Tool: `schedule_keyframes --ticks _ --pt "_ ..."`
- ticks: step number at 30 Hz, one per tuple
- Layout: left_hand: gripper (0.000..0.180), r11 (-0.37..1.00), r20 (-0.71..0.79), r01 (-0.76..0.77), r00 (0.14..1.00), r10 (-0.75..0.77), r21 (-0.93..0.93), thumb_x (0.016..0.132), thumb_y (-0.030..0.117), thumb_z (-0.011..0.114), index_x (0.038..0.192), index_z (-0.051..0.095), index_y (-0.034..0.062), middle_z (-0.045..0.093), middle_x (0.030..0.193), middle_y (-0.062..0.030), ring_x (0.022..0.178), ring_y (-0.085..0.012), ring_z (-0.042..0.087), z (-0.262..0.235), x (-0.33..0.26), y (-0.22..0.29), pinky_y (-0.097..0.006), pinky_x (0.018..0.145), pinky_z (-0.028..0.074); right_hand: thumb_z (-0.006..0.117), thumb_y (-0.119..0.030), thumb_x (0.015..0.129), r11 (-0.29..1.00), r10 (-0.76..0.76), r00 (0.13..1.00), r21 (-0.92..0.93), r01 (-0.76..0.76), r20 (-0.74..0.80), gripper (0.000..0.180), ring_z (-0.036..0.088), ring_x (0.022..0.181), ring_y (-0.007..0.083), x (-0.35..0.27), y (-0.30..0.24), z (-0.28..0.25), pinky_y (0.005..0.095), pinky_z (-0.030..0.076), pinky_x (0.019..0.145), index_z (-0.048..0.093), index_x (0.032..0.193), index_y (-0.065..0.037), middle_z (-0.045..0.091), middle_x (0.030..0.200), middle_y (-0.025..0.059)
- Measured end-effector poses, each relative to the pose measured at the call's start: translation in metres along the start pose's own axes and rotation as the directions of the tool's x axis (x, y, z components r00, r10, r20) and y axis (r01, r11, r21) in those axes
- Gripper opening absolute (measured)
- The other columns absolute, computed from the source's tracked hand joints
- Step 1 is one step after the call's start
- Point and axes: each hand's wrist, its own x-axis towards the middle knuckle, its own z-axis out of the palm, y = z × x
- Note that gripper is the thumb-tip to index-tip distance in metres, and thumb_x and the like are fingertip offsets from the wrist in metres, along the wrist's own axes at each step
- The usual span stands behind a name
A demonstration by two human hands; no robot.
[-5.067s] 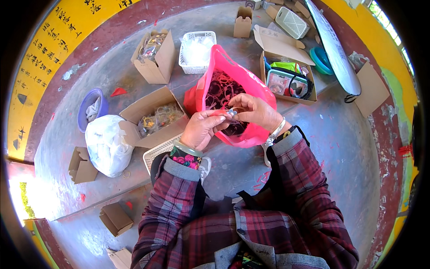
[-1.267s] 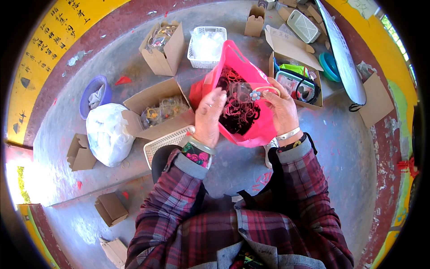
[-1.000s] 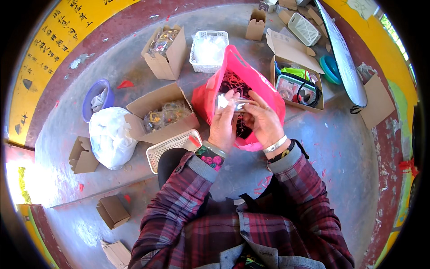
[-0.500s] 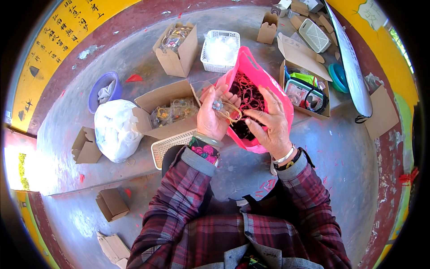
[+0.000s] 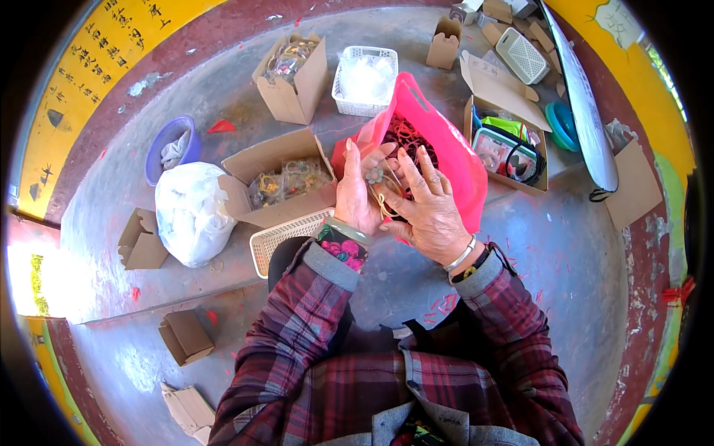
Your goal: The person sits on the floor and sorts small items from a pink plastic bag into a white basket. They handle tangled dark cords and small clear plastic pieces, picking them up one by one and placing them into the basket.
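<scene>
A tan elastic hair tie with a small grey flower lies in my left hand, along with what looks like a small clear plastic bag. My left palm is turned up, its fingers curled behind these things. Over them leans my right hand, fingers stretched out and their tips by the flower and band; its thumb points toward my left wrist. Right under both hands stands a pink bag, filled with dark and red bands. My hands partly cover its opening.
A cardboard box of bagged items and a cream basket stand left of my hands. Farther off are a white basket, another filled box, a white plastic bag and a purple basin. An open carton stands right.
My right hand has moved left, closer over my left hand. The flower and band have shifted slightly right, and the band's loop no longer stretches out toward the right.
</scene>
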Motion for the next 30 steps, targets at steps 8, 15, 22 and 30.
schedule_keyframes --ticks 8,15,22,30 --pt "0.068 0.998 -0.021 -0.023 0.999 0.025 0.061 0.086 0.061 0.036 0.112 0.051 0.0004 0.056 0.076 -0.0045 0.074 -0.0168 0.058 0.002 -0.003 0.004 -0.029 0.068 0.052 0.068 -0.041 0.067 0.992 -0.028 1.0 -0.125 0.026 -0.014 0.056 0.021 0.131 0.034 0.001 -0.001 0.004 0.0437 0.027 0.1 0.056 0.118 -0.021 0.026 0.141 0.0105" --pt "0.065 0.999 0.06 0.02 0.998 -0.023 0.042 0.087 0.06 0.036 0.111 0.049 0.0005 0.055 0.075 -0.0041 0.071 -0.0155 0.056 0.001 -0.002 0.001 -0.028 0.065 0.051 0.07 -0.044 0.063 0.995 0.039 0.999 -0.09 -0.04 -0.008 0.066 0.021 0.131 0.0356 0.002 -0.001 0.004 0.0441 0.028 0.099 0.054 0.121 -0.019 0.025 0.141 0.0106" --pt "0.063 0.999 0.028 0.001 1.0 -0.002 0.045 0.088 0.058 0.037 0.109 0.051 0.0003 0.056 0.074 -0.0042 0.073 -0.0148 0.055 -0.009 0.005 -0.001 -0.028 0.065 0.051 0.07 -0.044 0.063 0.995 0.016 1.0 -0.096 -0.014 0.018 0.066 0.02 0.131 0.0346 0.001 -0.001 0.002 0.0441 0.028 0.099 0.052 0.122 -0.019 0.023 0.142 0.0106" --pt "0.06 0.999 0.022 0.015 1.0 -0.016 0.039 0.089 0.055 0.037 0.108 0.052 -0.0003 0.056 0.075 -0.0049 0.073 -0.0147 0.055 -0.008 0.004 -0.004 -0.029 0.067 0.05 0.069 -0.045 0.063 0.993 0.042 0.999 -0.108 -0.039 0.024 0.072 0.019 0.132 0.0344 0.0 -0.001 0.005 0.0437 0.027 0.1 0.048 0.127 -0.018 0.021 0.143 0.0109"
